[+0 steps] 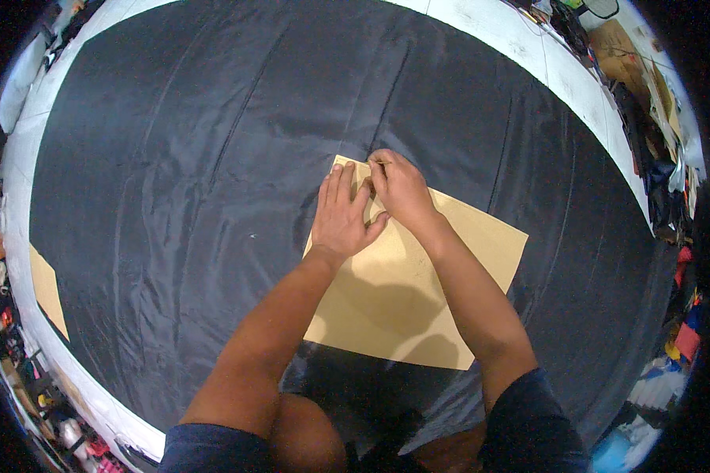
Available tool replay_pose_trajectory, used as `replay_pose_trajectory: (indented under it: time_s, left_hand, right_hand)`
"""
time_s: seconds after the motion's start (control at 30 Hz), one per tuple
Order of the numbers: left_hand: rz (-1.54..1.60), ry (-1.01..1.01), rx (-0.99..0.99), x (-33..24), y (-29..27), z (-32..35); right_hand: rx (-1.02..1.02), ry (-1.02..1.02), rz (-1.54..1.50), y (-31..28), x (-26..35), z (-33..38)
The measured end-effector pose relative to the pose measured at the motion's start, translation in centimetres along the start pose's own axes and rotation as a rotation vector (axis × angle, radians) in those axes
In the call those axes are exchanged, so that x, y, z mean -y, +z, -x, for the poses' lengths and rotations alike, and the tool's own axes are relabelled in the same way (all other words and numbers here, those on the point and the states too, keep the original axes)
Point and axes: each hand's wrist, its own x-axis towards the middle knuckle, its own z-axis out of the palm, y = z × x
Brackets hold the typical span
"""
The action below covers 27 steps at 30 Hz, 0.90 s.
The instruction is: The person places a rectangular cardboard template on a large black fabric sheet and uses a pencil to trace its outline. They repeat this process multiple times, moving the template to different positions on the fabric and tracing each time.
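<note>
Head view. The tan sheet [398, 264] lies on the dark cloth [173, 197] in front of my knees, set askew, with one corner pointing away from me. My left hand [341, 221] rests flat on its upper left part, fingers extended, thumb spread, gripping nothing. My right hand [402, 189] is at the upper edge, just beside the left fingertips, with thumb and forefinger pinched together; whether they grip the edge or a small item, I cannot tell.

Status: placement of the sheet appears complete. Work at the upper edge, near the left corner, I judge to be under way. The right stretch of that edge and the lower edge are free of my hands; no crease shows across the exposed middle. Remaining work cannot be determined.
</note>
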Motion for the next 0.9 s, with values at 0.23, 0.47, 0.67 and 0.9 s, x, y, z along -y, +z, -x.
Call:
replay_pose_trajectory:
  time_s: [0.23,0.47,0.67,0.9]
  left_hand:
    - [-0.049,-0.011,0.034,0.0,-0.1,0.0]
    - [-0.003,0.002,-0.011,-0.3,-0.2,-0.1]
    - [-0.021,0.008,-0.004,-0.4,-0.1,-0.2]
    - [-0.032,0.016,-0.021,-0.2,-0.2,-0.2]
  right_hand:
    - [-0.001,-0.041,-0.045,0.2,0.8,0.0]
    - [-0.060,0.055,0.036,-2.9,-2.5,3.4]
    - [-0.058,0.025,0.031,-2.0,-2.2,2.9]
    - [-0.116,0.087,0.069,-5.0,-4.2,5.7]
